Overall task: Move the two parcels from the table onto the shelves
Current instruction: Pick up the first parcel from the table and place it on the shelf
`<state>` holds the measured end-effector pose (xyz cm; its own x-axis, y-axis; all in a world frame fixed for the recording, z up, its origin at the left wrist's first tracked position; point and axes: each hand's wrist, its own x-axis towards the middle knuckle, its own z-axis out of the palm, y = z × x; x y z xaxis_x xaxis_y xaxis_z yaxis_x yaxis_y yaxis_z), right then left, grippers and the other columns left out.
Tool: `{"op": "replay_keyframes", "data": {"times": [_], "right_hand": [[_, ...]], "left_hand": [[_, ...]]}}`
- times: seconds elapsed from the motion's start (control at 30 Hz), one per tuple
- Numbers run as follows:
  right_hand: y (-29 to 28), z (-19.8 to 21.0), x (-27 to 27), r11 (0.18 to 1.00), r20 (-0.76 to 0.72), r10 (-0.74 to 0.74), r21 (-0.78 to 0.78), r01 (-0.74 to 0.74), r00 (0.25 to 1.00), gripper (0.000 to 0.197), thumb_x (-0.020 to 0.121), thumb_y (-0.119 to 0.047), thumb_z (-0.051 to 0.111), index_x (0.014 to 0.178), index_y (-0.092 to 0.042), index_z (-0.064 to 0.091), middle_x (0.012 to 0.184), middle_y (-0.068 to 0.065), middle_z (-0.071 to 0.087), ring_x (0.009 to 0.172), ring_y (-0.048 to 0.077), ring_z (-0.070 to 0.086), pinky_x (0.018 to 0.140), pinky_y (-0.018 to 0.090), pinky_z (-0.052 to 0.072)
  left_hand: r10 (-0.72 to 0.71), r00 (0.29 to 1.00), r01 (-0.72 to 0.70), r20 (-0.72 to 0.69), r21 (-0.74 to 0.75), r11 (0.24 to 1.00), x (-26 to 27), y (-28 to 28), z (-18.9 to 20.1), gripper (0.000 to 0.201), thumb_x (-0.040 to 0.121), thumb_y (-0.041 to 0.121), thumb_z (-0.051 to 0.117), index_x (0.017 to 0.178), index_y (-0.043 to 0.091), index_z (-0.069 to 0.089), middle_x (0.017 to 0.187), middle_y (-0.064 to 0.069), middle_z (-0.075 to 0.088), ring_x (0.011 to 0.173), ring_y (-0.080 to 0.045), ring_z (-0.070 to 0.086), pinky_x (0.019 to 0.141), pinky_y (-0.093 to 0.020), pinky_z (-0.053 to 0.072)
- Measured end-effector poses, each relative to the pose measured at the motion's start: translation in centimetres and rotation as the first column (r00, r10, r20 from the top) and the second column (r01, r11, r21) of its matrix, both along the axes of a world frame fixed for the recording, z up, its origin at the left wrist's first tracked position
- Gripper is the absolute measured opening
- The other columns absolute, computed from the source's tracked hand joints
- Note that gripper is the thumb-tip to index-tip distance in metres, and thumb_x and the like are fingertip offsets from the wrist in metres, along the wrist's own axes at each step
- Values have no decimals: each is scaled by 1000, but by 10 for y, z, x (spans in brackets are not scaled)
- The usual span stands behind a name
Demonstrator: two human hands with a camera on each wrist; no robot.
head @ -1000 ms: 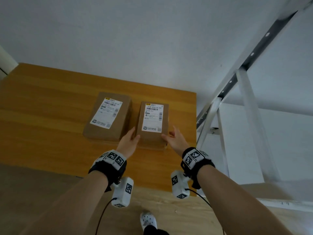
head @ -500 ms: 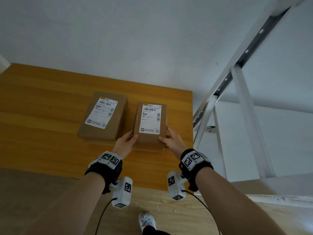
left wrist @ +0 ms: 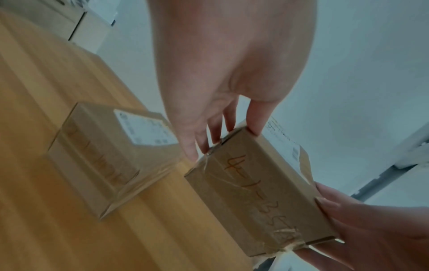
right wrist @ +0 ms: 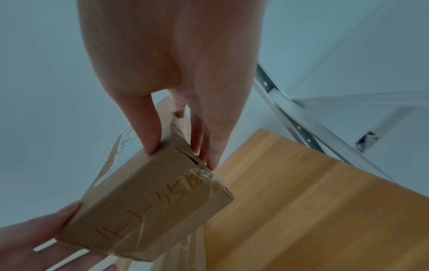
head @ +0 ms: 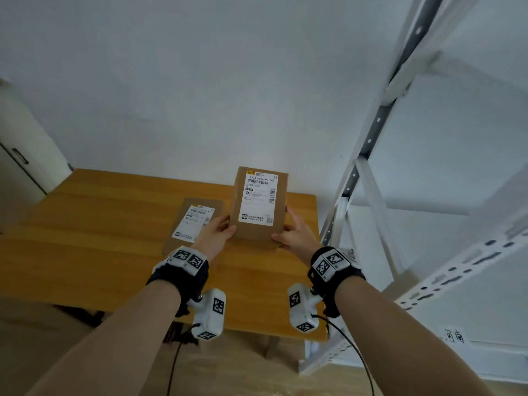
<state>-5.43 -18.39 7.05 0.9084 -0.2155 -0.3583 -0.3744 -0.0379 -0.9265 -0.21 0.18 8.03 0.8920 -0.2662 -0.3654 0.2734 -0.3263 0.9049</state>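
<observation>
Though lifted, parcel (head: 258,204) between hands (head: 257,235)

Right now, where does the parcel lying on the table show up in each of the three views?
Head: the flat parcel lies left of centre on the wooden table, partly behind the left hand.
Left wrist: left of centre, label up.
Right wrist: not in it.
Shared landmark: the lifted parcel with orange handwriting on its end, seen in all three views.

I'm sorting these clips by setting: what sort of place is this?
Probably a small parcel storeroom or mailroom: labelled brown cardboard parcels over a wooden table, and white slotted metal shelving against bare white walls.
</observation>
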Motion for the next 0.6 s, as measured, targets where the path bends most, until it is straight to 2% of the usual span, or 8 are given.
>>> {"op": "replay_keyframes", "data": {"times": [0.1,0.2,0.47,0.6], "right_hand": [[3,36,-1,1000,82,7,-24,-5,997,84,83,8,62,149,-28,24,131,14,57,125,31,53,99,53,49],[7,70,1,998,148,23,-54,-15,989,86,83,9,60,149,-29,22,123,12,59,120,30,56,98,49,51],[19,145,-8,989,307,68,-149,-23,949,86,82,12,59,150,-28,23,136,16,53,127,29,51,89,40,54],[25,167,-20,987,352,69,-159,-13,933,85,83,11,59,149,-28,23,138,15,52,128,29,49,86,37,52]], "left_hand": [[34,999,-32,43,-42,999,-2,1,31,50,95,13,51,143,12,38,144,-10,48,129,-27,49,104,-40,42],[64,994,-55,91,-91,994,-2,5,60,50,94,9,51,143,9,37,143,-10,50,128,-27,50,107,-42,42],[32,947,-40,320,18,999,-11,20,133,51,91,17,59,138,8,41,137,-11,56,122,-27,56,103,-40,45],[42,939,-42,343,-8,999,-20,26,153,48,91,16,58,136,10,41,138,-10,55,121,-26,57,95,-38,46]]}}
